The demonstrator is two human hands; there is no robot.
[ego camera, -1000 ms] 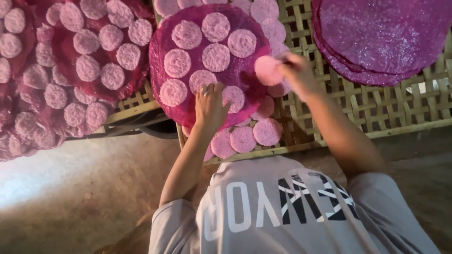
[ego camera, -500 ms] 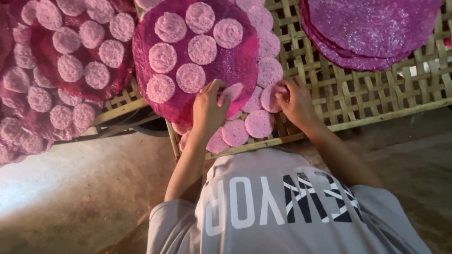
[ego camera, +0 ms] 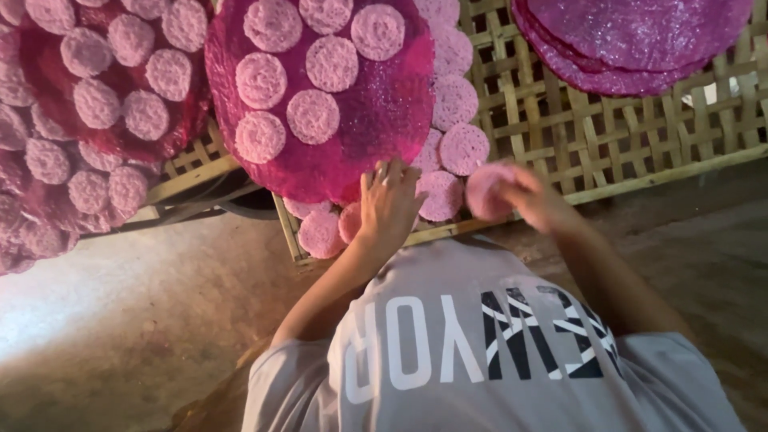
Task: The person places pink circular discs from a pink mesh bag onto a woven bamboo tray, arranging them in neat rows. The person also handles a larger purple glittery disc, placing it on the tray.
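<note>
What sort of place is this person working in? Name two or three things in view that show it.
Probably a small food-making or drying yard: woven bamboo racks, large magenta sheets topped with small pink discs, and a bare earthen floor. The right hand lifts a disc.

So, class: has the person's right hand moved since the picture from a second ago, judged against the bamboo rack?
Yes. The right hand, holding a pale pink disc, has come down from beside the big magenta sheet to the near edge of the bamboo rack.
</note>
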